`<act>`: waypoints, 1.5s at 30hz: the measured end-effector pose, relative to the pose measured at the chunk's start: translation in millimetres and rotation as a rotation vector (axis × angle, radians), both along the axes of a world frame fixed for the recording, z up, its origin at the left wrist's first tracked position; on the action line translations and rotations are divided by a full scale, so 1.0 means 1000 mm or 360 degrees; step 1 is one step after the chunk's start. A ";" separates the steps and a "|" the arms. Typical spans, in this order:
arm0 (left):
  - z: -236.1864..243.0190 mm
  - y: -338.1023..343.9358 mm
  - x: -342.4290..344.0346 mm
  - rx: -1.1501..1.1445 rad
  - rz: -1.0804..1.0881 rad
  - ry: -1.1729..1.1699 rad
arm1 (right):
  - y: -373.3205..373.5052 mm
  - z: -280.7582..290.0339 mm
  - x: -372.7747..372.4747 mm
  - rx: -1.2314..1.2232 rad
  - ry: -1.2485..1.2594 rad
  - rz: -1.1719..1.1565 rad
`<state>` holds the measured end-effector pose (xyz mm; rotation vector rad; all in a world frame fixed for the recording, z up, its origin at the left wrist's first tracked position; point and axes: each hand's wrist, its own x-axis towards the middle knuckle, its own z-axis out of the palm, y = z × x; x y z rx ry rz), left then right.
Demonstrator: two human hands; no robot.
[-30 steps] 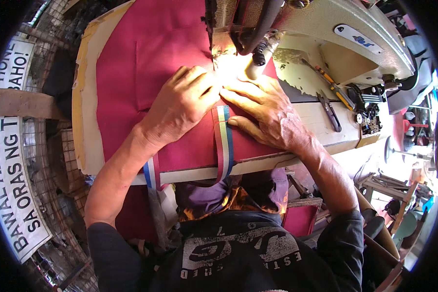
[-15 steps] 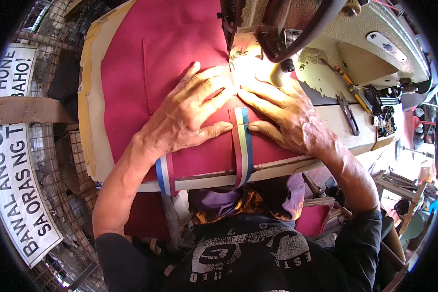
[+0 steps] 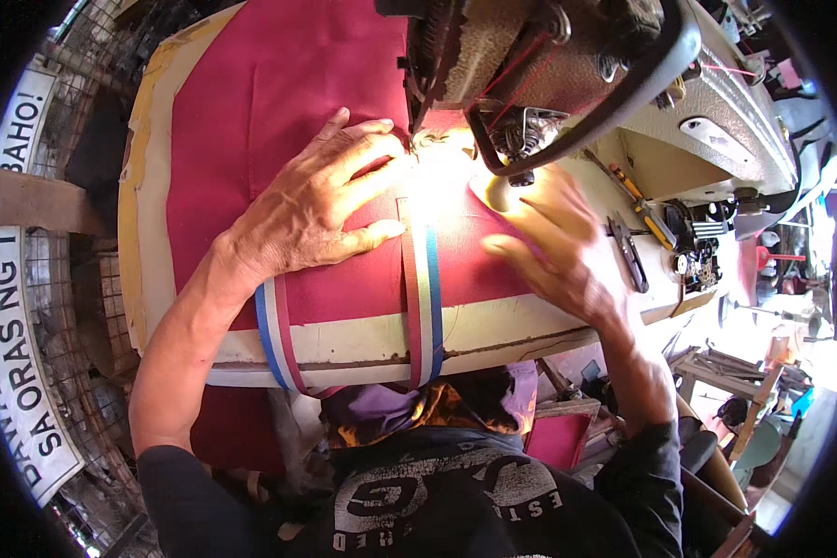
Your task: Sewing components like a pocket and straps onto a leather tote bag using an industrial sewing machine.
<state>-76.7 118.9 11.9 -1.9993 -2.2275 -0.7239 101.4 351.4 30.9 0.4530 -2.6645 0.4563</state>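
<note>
Deep red fabric lies under the head of a sewing machine, where a bright lamp washes out the needle area. A striped strap in red, white and blue runs from there over the near edge and loops back up as a second strip. My left hand rests on the fabric left of the strap, fingers spread, thumb beside its edge. To the strap's right, my right hand is smeared by motion, thumb apart from the fingers, and holds nothing visible. Whether it touches the fabric, I cannot tell.
A pale table edge runs in front of me. On the right lie a yellow-handled screwdriver, a dark metal tool and a bobbin-winder-like mechanism. Wire mesh and white printed signs stand at the left.
The fabric and strap have slid away from me toward the needle, baring more table edge. My right hand has moved off the strap's side to the right; my left hand stays on the fabric.
</note>
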 end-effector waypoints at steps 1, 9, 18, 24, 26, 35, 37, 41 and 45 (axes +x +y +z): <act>0.000 0.000 0.000 -0.0044 0.0006 0.0012 | 0.008 0.004 0.017 -0.0047 -0.0022 -0.0098; 0.000 0.005 -0.003 -0.0024 -0.0007 0.0090 | 0.200 0.116 0.141 0.0853 0.0428 -0.1626; 0.004 0.007 -0.002 -0.0029 0.0071 0.0111 | 0.455 0.154 0.066 -0.0124 -0.0335 -0.1274; -0.003 0.015 0.024 -0.0022 0.0395 -0.0004 | 0.461 0.139 0.113 0.0972 0.0014 -0.1005; -0.004 0.014 0.024 0.0048 0.0367 -0.0031 | 0.418 0.092 0.135 0.0144 0.0420 -0.1406; -0.007 0.012 0.022 0.0008 0.0358 -0.0012 | 0.386 0.088 0.156 0.0129 0.0671 -0.1145; -0.008 0.010 0.023 -0.0006 0.0403 0.0040 | 0.390 0.104 0.141 0.0036 0.0455 -0.1151; -0.010 0.009 0.021 0.0048 0.0348 0.0059 | 0.346 0.029 0.142 -0.0693 0.0797 -0.1811; -0.016 0.012 0.021 0.0005 0.0309 0.0060 | 0.340 0.006 0.167 -0.0604 0.0816 -0.1617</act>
